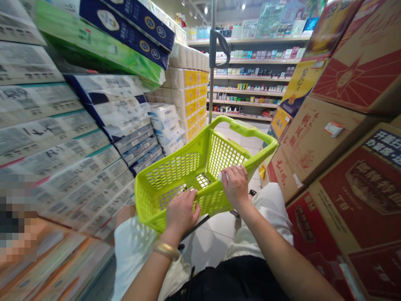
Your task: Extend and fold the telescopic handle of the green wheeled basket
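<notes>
A lime-green plastic shopping basket [175, 165] with perforated sides stands tilted in view in front of my knees, on a wheeled frame partly hidden below it. I see nothing lying inside it. My left hand [182, 212], with a gold bangle on the wrist, curls its fingers over the near rim. Farther along the same rim, toward the handle end, my right hand [235, 185] is closed on the basket too. Something small and white [220, 177] shows at the right thumb; I cannot make out what it is.
Stacked tissue packs [56, 138] rise close on the left, a green pack [100, 52] jutting out. Red and brown cartons [347, 184] line the right. A metal pole [211, 92] stands beyond the basket, with stocked shelves [250, 60] behind. White floor tiles [208, 242] show below.
</notes>
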Motion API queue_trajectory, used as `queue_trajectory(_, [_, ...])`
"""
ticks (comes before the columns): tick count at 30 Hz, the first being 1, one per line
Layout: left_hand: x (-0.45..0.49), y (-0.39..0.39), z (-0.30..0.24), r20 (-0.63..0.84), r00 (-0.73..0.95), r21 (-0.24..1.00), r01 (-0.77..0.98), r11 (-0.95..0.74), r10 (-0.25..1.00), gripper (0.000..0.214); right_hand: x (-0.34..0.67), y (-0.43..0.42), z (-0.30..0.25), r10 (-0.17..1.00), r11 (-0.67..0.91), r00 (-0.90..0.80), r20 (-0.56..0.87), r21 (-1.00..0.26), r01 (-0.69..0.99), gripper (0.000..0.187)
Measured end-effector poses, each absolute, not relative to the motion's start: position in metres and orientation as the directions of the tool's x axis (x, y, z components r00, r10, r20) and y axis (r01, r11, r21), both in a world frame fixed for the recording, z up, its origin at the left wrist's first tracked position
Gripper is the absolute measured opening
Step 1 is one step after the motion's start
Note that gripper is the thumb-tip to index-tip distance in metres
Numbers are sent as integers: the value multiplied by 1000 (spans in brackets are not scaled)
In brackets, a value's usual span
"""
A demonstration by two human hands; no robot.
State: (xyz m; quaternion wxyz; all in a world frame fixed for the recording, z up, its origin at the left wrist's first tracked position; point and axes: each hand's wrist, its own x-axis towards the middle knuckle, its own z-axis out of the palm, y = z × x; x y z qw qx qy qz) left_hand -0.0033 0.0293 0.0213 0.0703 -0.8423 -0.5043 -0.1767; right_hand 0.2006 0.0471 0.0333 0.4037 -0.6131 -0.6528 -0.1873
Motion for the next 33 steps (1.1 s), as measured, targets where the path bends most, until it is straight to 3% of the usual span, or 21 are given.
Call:
queue_trajectory(7, [-5, 30, 22, 345, 441, 47, 874, -485, 828, 28, 187, 40, 33, 655, 139, 60, 753, -199, 970, 16])
queue_trajectory(12, [-5, 29, 22, 352, 428, 53, 879, -474, 833, 28, 208, 40, 47, 744, 146, -66, 665, -66, 987, 20])
queue_trajectory(16, [-3, 28, 22, 356, 427, 49, 880, -473, 831, 28, 206, 39, 50, 812, 116, -78, 579, -30, 993, 23])
queue_trajectory(21, [-5, 28, 22, 362, 427, 36, 882, -471, 828, 27, 192, 36, 43, 742, 157, -119, 660, 1, 988, 19])
queue_trajectory(27, [-7, 29, 21, 380, 439, 8, 879, -477, 815, 27, 176, 33, 33, 686, 190, -76, 724, -77, 979, 10])
queue_trajectory(33, [-9, 28, 21, 374, 448, 2, 875, -484, 812, 28, 174, 37, 28, 660, 312, -130, 740, -111, 944, 16])
